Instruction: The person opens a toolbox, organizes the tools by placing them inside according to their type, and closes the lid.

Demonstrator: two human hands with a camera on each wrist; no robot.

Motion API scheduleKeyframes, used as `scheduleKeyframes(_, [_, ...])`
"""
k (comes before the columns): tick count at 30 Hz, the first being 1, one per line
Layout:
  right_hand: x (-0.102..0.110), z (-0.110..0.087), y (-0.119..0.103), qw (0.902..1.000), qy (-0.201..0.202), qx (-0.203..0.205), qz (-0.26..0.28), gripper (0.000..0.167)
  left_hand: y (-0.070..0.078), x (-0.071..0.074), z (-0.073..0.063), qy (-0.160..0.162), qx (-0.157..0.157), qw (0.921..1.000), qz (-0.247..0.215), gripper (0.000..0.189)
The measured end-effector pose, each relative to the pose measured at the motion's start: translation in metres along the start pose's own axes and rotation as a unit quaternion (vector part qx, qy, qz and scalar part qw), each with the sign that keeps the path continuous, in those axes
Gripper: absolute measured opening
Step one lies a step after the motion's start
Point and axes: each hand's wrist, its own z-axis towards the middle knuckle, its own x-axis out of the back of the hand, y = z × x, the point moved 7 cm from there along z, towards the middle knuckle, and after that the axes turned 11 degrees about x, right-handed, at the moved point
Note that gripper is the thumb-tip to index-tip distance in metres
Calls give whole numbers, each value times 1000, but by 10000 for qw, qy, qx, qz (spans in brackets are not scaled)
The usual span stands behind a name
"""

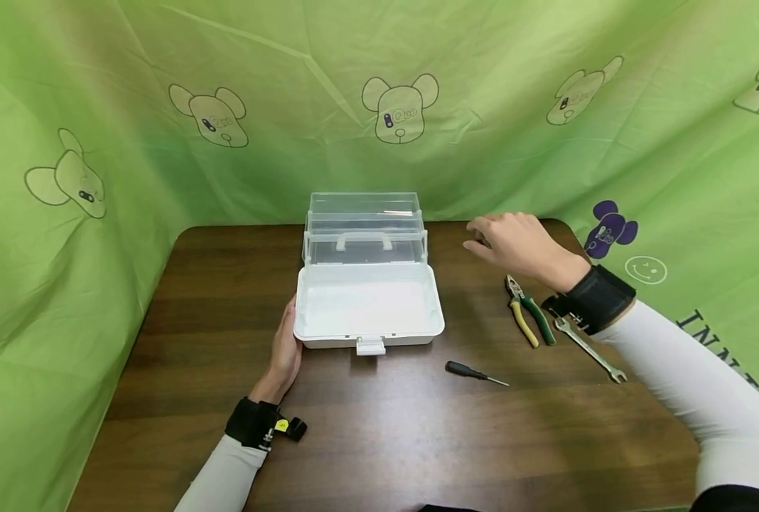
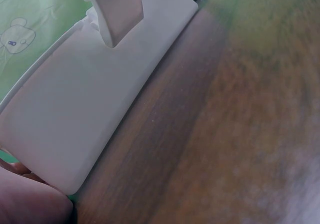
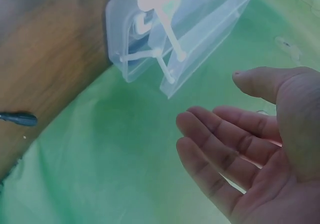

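Observation:
A white toolbox (image 1: 367, 302) stands with its lid up, clear tiered trays (image 1: 363, 227) raised at the back and a latch (image 1: 371, 346) hanging at the front. My left hand (image 1: 286, 348) rests along the box's left wall; part of its fingers is hidden. In the left wrist view, the hand (image 2: 30, 196) touches the box's near corner. Off to the right, my right hand (image 1: 517, 242) is raised above the table with nothing in it. Its fingers (image 3: 210, 134) are relaxed and slightly bent in the right wrist view.
Right of the box lie pliers (image 1: 529, 313) with yellow and green handles. A wrench (image 1: 590, 350) lies beside them, below the right forearm. A black-handled screwdriver (image 1: 472, 372) is nearer the front. A green curtain (image 1: 277, 163) hangs behind the brown table (image 1: 194, 320).

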Motion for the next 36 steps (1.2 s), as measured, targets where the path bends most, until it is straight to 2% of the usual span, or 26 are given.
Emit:
scheduleKeyframes(12, [-11, -41, -15, 9997, 192, 112, 76, 28, -1, 0, -1, -22, -29, 10000, 62, 62])
scheduleKeyframes(36, [-38, -94, -54, 9991, 410, 100, 79, 26, -1, 0, -2, -28, -10, 10000, 48, 62])
